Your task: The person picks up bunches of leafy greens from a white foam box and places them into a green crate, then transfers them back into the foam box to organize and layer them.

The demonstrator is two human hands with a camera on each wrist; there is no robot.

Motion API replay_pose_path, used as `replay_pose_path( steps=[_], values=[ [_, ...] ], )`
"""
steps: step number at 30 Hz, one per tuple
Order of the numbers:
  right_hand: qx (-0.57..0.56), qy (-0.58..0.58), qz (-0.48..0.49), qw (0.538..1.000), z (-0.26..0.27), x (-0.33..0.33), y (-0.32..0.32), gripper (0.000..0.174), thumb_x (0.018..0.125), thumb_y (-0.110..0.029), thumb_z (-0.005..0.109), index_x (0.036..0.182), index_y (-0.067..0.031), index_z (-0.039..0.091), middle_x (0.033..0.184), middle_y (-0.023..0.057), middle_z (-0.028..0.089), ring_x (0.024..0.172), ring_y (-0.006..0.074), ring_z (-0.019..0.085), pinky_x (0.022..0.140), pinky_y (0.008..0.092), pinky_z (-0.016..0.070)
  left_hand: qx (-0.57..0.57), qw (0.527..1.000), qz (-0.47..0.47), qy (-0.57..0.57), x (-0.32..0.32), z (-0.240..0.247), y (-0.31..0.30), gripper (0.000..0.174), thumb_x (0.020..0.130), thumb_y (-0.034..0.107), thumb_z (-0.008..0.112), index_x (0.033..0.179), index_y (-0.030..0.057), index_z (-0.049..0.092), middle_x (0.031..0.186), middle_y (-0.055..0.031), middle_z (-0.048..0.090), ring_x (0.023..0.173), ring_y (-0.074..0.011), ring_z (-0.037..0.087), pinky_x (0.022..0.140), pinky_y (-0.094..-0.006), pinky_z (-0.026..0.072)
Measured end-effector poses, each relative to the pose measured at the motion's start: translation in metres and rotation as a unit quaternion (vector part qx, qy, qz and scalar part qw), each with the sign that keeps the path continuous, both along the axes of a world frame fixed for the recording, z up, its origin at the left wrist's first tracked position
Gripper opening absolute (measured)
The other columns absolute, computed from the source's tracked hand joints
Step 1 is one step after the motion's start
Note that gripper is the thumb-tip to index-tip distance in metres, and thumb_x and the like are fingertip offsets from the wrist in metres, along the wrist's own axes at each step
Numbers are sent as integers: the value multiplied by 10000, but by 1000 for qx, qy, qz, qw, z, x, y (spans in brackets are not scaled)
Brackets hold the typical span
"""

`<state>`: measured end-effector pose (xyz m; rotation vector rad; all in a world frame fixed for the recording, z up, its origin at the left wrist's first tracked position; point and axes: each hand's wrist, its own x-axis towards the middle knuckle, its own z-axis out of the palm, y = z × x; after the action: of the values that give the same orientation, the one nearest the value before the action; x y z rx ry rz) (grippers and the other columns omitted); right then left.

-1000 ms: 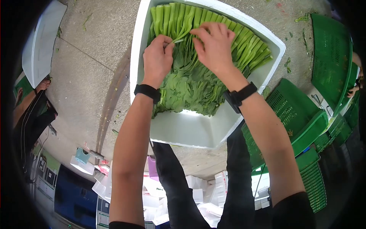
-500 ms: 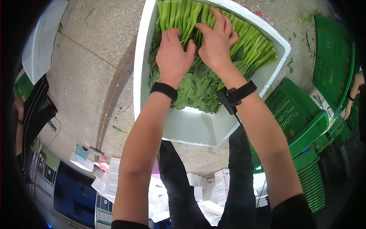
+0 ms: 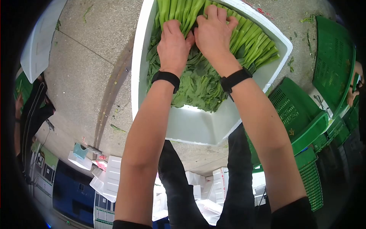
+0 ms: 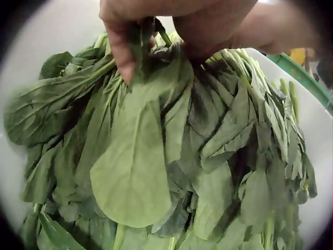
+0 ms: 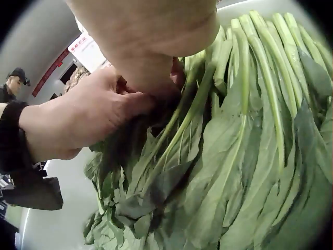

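Observation:
Leafy greens (image 3: 202,86) with thick pale-green stems lie in a white foam box (image 3: 187,124), stem ends toward its far wall. My left hand (image 3: 174,49) has its fingers curled over the stems at the left; in the left wrist view the hand (image 4: 156,26) is at the top, above a broad hanging leaf (image 4: 132,166). Close beside it, my right hand (image 3: 214,36) bends its fingers round stems near the middle. The right wrist view shows the right hand (image 5: 151,41) over the left hand (image 5: 83,114), fingertips mostly hidden.
Green perforated crates (image 3: 297,114) stand to the right of the box. White foam boxes (image 3: 114,177) are piled below, and a white panel (image 3: 42,38) is at upper left. People are partly visible at both sides; leaf scraps lie on the floor (image 3: 87,91).
My left hand has left the thin stem near the middle and curled over the left stems. My right hand has shifted slightly left, and the two hands are now closer together.

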<state>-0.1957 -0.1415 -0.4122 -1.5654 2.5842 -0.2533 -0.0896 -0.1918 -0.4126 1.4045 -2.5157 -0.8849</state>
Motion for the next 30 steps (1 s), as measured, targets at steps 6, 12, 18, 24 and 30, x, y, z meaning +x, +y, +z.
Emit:
replay_pose_path(
  steps=[6, 12, 18, 24, 30],
  values=[
    [50, 48, 10, 998, -2, 7, -12, 178, 685, -132, 667, 850, -73, 699, 1058, 65, 502, 1097, 265, 427, 868, 490, 297, 3, 1000, -11, 9, 6, 0, -4, 483, 797, 228, 731, 1118, 20, 435, 1080, -191, 557, 943, -403, 584, 756, -452, 492],
    [-116, 55, -102, 987, 44, -121, 10, 189, 742, -88, 671, 911, -7, 643, 1008, 192, 572, 1005, 376, 506, 876, 440, 397, 66, 996, -6, 67, 55, 26, -4, 494, 836, 194, 698, 1224, 4, 460, 1083, -151, 557, 915, -262, 593, 777, -357, 502],
    [61, 184, -294, 936, 17, -244, 56, 388, 702, -253, 744, 1083, -198, 702, 1381, 112, 448, 1304, 310, 351, 1033, 570, 235, 104, 994, -8, 21, 91, 55, 8, 422, 853, 141, 670, 1208, 3, 486, 1101, -154, 547, 951, -273, 577, 814, -352, 492],
    [-63, 155, -178, 970, 36, -158, 61, 583, 748, -250, 743, 1300, -204, 559, 1379, 163, 446, 1252, 351, 434, 1029, 479, 353, 38, 994, -90, 43, 40, 21, 26, 463, 843, 129, 642, 1262, 0, 495, 1299, -198, 484, 1151, -363, 481, 991, -446, 398],
    [-155, -97, -37, 982, 22, -34, 42, 446, 756, -109, 657, 1193, -168, 589, 1207, 71, 557, 1136, 302, 490, 931, 446, 370, 91, 992, -86, 25, 14, 30, 76, 658, 779, 90, 652, 1344, -88, 369, 1397, -237, 375, 1239, -387, 377, 1042, -456, 344]
  ],
)
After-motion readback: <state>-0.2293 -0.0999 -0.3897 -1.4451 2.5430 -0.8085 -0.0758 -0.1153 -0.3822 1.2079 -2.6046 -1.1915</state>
